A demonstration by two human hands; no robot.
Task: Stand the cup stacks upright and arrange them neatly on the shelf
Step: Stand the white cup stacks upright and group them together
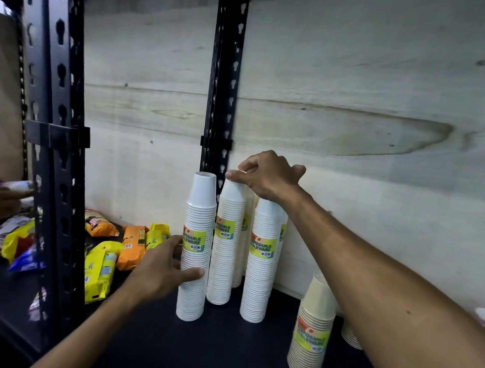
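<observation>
My left hand (163, 269) grips the front cup stack (196, 254) (upright, on the shelf (213, 357)); my right hand (266, 174) pinches the second stack's (225, 243) top.

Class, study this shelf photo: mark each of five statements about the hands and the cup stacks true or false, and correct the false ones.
1. The left hand grips the front white stack at its side. True.
2. The right hand rests flat on the shelf board. False: its fingers pinch the top of the second stack.
3. The beige stack lies on its side. False: it stands, leaning a little, to the right of the white stacks.
4. Snack packets lie on the shelf left of the stacks. True.
5. The stacks carry red labels. False: the labels are green and yellow.
</observation>
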